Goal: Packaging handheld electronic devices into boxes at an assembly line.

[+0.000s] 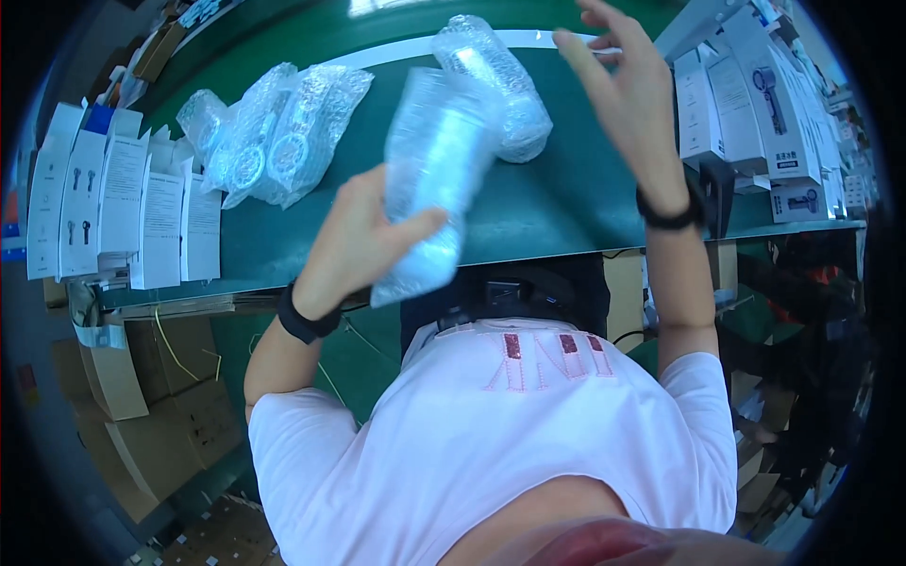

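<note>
A long cylindrical item wrapped in clear bubble wrap (pixel 429 179) is held up over the near edge of the green work surface (pixel 566 203), tilted with its top leaning away from the body. The left hand (pixel 354 241) has it by the lower half, fingers curled round the back and thumb pressed across the front, a firm wrap-around hold. The right hand (pixel 628 94) is raised beyond and to the right of it, fingers spread wide and holding nothing, clear of the bundle. Just past the left hand's fingertips, a second bubble-wrapped cylinder (pixel 500 85) lies on the surface, touching or nearly touching the held one's upper end; hard to say which. Further to that hand's left, a heap of bubble-wrapped pieces (pixel 274 132) rests flat. Judged step: one wrapped item picked up and being handled; the free hand would need to close on it before anything two-handed. White printed cartons (pixel 113 203) stand left of the left hand, taller white cartons (pixel 746 94) right of the right hand.
</note>
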{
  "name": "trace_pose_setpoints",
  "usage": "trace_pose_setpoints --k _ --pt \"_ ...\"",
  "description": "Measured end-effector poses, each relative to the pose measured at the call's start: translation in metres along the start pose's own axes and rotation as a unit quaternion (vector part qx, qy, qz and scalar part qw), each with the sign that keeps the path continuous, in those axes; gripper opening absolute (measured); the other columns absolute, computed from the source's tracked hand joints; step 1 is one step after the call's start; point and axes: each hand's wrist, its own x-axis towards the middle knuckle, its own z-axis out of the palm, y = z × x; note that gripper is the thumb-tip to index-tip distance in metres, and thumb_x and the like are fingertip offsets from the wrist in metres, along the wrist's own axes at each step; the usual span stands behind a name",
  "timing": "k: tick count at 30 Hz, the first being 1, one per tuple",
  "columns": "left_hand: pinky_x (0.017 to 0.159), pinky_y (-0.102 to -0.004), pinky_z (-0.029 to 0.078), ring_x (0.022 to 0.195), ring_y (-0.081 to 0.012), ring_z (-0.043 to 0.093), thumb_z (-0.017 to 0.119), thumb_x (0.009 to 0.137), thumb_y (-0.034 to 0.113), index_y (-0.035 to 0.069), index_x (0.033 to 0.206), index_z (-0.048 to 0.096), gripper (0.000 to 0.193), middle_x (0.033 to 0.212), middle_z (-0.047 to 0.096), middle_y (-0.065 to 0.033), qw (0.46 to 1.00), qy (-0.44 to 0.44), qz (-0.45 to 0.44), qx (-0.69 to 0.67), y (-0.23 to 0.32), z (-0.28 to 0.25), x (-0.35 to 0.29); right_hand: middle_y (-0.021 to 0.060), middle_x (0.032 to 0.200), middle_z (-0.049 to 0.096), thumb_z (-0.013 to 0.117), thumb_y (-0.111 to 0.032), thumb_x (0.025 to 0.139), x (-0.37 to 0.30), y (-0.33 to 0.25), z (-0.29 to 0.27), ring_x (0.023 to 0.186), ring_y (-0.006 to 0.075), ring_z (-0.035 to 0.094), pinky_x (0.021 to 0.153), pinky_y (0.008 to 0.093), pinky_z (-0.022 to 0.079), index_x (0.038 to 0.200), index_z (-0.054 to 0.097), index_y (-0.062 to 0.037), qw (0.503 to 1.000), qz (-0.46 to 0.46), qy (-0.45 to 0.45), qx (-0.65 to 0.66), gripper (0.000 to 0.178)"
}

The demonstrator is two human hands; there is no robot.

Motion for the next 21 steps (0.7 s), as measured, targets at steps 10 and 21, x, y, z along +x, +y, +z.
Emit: trace_pose_setpoints --k 10,21 --pt "0.091 -0.045 0.045 0.107 -0.0437 0.057 0.075 0.081 0.031 -0.017 0.139 0.03 0.087 0.111 0.059 -0.0323 0.86 0.254 0.185 0.402 -0.004 -0.019 0.019 0.0164 0.084 0.066 0.072 -0.028 0.081 0.039 0.068 0.128 0.072 0.0303 0.063 0.069 0.0399 0.05 0.101 0.067 -0.0015 0.938 0.05 -0.334 0.076 0.034" --pt "0.097 -0.0377 0.046 0.116 -0.0313 0.056 0.08 0.072 0.017 0.007 0.14 0.039 0.08 0.131 0.053 -0.0151 0.966 0.12 0.228 0.021 0.021 0.105 0.034 0.0094 0.081 0.061 0.078 -0.01 0.073 -0.024 -0.089 -0.051 0.06 0.0257 0.052 0.053 0.0296 0.041 0.094 0.063 -0.0022 0.947 -0.3 -0.109 0.045 0.027"
